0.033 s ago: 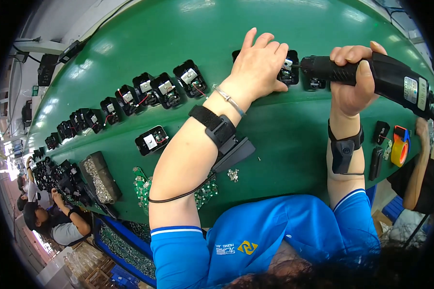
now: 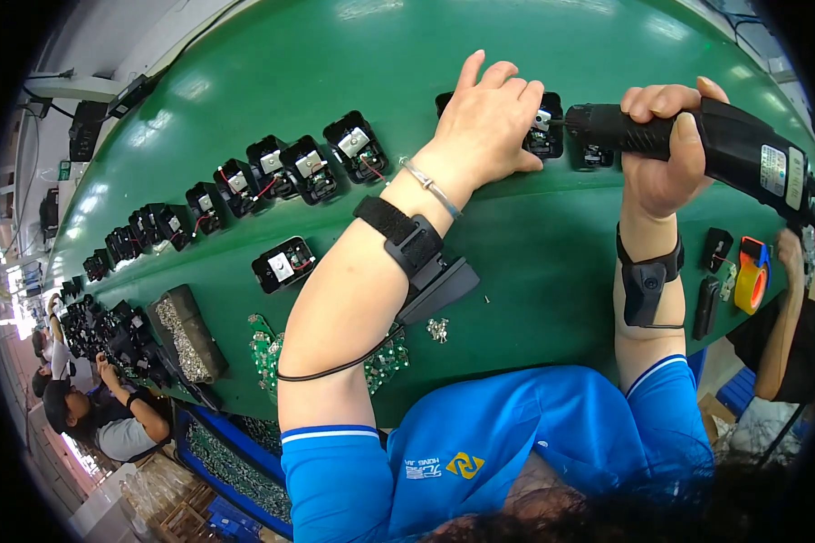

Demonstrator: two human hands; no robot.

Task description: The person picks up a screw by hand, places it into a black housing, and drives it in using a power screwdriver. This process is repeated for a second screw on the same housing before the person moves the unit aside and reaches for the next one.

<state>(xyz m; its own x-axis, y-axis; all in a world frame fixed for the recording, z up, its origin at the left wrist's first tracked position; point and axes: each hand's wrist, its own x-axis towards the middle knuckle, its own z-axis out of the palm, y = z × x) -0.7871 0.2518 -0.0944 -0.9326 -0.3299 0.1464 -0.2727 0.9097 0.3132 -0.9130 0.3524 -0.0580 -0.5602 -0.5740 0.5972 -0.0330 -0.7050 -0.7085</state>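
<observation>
My right hand point(image 2: 656, 167) wraps around a black electric screwdriver point(image 2: 738, 145), held nearly level and pointing left. Its bit reaches a small black plastic housing point(image 2: 551, 140) with a metal part inside. My left hand point(image 2: 484, 131) lies palm down over the housing's left side, thumb and forefinger around it, the other fingers spread. Part of the housing is hidden under that hand. Another black housing point(image 2: 444, 102) peeks out behind my left fingers, and one more housing point(image 2: 594, 157) sits beneath the screwdriver's nose.
Several open black housings point(image 2: 315, 176) with red wires line the green table point(image 2: 552, 262) leftward; one housing point(image 2: 283, 264) lies nearer. Green circuit boards point(image 2: 267, 348), loose screws point(image 2: 437, 329) and a tray of small metal parts point(image 2: 190, 339) are near me. Orange tape point(image 2: 752, 281) lies right. Co-workers sit either side.
</observation>
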